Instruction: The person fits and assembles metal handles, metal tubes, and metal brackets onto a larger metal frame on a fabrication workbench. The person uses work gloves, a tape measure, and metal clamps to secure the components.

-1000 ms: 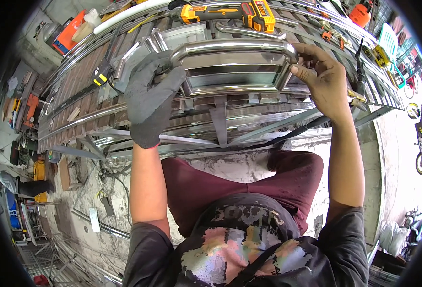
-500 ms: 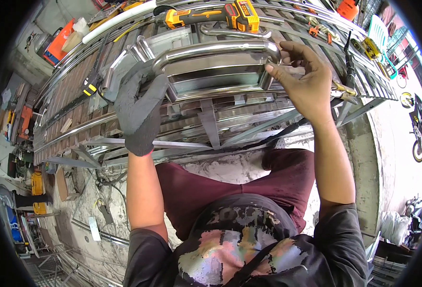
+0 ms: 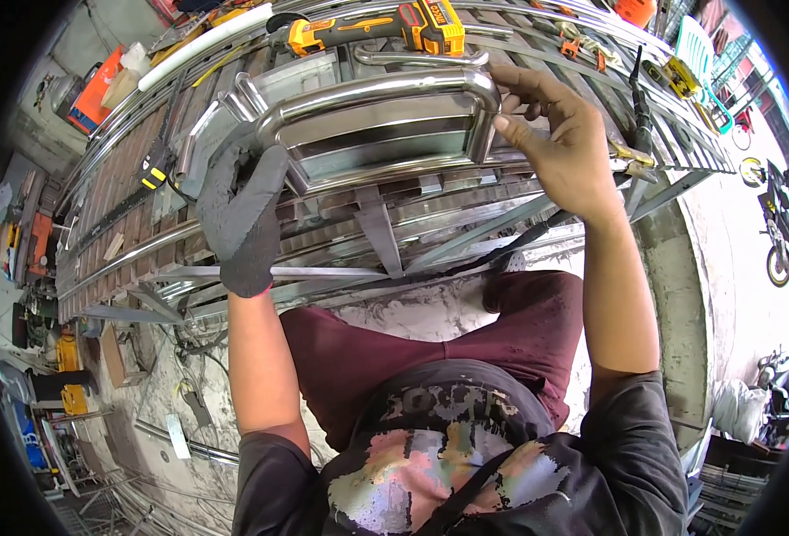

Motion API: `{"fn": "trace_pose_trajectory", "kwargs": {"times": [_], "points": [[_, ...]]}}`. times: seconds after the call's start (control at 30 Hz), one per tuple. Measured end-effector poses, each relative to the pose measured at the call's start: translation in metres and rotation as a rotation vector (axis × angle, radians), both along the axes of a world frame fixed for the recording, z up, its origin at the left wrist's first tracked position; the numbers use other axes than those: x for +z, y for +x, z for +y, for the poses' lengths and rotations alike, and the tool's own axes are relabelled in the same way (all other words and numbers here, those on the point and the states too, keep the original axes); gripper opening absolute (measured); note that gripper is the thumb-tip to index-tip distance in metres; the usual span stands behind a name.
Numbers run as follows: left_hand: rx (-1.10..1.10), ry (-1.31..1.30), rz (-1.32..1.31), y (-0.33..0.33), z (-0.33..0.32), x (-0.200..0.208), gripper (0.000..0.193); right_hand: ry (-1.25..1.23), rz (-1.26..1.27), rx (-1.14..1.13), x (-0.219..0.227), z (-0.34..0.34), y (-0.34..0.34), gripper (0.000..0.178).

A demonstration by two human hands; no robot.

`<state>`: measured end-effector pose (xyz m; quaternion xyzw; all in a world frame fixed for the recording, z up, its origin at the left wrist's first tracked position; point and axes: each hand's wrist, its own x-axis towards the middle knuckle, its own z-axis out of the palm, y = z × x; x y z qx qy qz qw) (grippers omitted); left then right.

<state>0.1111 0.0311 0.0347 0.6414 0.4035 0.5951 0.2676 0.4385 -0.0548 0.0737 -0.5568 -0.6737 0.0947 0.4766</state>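
Observation:
Held across the near edge of the workbench is a shiny steel tube frame point(image 3: 377, 89), with rounded upper corners and flat bars across its lower part. My left hand point(image 3: 238, 201), in a grey work glove, grips its left end; some fingertips are hidden behind the tube. At the right corner, my bare right hand point(image 3: 560, 147) has its thumb against the near side and its fingers curled around the far side. The frame leans slightly, its right end higher in the picture. Behind it lie a bent steel tube point(image 3: 421, 59) and a grey metal plate point(image 3: 298, 79).
A yellow and black cordless grinder point(image 3: 368, 31) lies on the slatted metal workbench point(image 3: 113, 210). To the left is a black measuring square point(image 3: 135, 210) with a yellow-marked tool point(image 3: 153, 171). A black torch-like tool point(image 3: 642, 112) stands at the right. Cables point(image 3: 211, 348) trail on the floor.
The whole view has shifted, so the bench and its tools appear farther left. Both hands keep hold of the frame, which is tilted slightly more, right end up.

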Motion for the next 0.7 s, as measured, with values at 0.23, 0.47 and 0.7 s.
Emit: {"fn": "trace_pose_trajectory", "kwargs": {"times": [0.23,0.47,0.7], "points": [[0.016,0.004,0.069,-0.001,-0.001,0.002,0.031,-0.119,0.109,0.219,0.01,0.016,0.02,0.053],[-0.024,0.044,0.043,0.0,-0.003,0.005,0.025,-0.168,0.153,0.242,0.011,0.019,0.022,0.054],[-0.028,0.034,0.078,-0.001,-0.001,0.006,0.025,-0.063,-0.028,0.085,-0.001,0.012,0.01,0.074]]}}
